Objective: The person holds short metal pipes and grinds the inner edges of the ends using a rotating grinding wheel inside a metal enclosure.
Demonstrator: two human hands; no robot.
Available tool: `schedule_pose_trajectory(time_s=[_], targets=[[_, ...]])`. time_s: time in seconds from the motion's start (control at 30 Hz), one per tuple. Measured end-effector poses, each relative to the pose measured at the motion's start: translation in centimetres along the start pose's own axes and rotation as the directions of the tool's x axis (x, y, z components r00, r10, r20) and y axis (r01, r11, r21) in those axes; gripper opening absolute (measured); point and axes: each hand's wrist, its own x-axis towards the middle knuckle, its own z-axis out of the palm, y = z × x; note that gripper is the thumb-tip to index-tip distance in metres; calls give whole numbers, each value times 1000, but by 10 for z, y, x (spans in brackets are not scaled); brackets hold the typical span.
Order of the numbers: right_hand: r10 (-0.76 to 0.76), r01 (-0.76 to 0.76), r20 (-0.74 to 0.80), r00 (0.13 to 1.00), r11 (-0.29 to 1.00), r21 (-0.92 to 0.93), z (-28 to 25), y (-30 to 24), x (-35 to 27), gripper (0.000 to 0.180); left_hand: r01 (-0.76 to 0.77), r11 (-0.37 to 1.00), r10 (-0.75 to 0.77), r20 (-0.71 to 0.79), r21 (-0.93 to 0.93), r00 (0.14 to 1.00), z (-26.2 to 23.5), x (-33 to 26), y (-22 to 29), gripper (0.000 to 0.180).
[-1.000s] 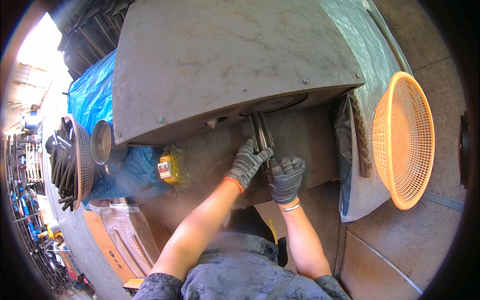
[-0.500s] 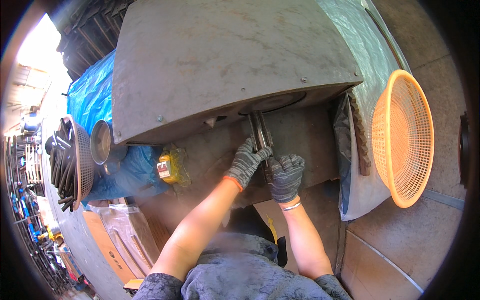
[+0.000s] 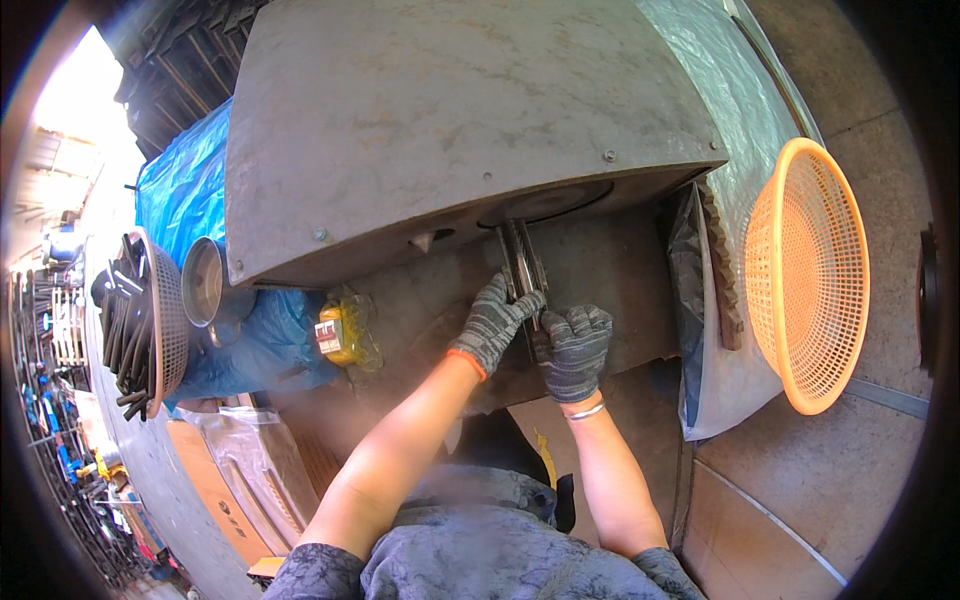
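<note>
A narrow, shiny metal bar with long grooves point(image 3: 518, 252) juts toward me from the round dark opening point(image 3: 545, 205) under the front of a grey metal housing point(image 3: 470, 100). My left hand point(image 3: 490, 325), in a grey striped knit glove with an orange cuff, is closed on the bar, thumb across its top. At the bar's near end, my right hand point(image 3: 575, 352), gloved alike, is closed with fingers curled. A dark strip shows beside its thumb; what its fingers hold is hidden. Beneath both hands lies a stained metal surface point(image 3: 610, 270).
An orange plastic basket point(image 3: 800, 275) stands at the right. At the left are a basket of black rods point(image 3: 172, 320), a metal bowl point(image 3: 203, 283) and a yellow plastic-wrapped packet point(image 3: 345, 335). Blue sheeting point(image 3: 185, 170) lies beside the housing, with cardboard point(image 3: 215, 490) lower left.
My right hand has shifted very slightly to the right. The left hand and the bar look unmoved.
</note>
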Motion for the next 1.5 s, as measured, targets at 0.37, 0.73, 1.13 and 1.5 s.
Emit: schedule_pose_trajectory(time_s=[0.37,0.73,1.13,1.5], targets=[[-4,5,-22,1000,1000,16,-1,2,-4,16,-9,999,10,11,-43,1000,2,-4,7,32],[-40,41,-31,999,999,19,-5,2,-3,15,6,998,-6,-4,67,1000,2,-6,15,40],[-39,40,-55,998,999,25,-3,2,-4,18,19,1000,-19,23,-12,1000,0,-5,9,40],[-85,85,-42,995,996,-12,1,6,-6,21,64,998,-64,28,6,998,0,-8,20,48]])
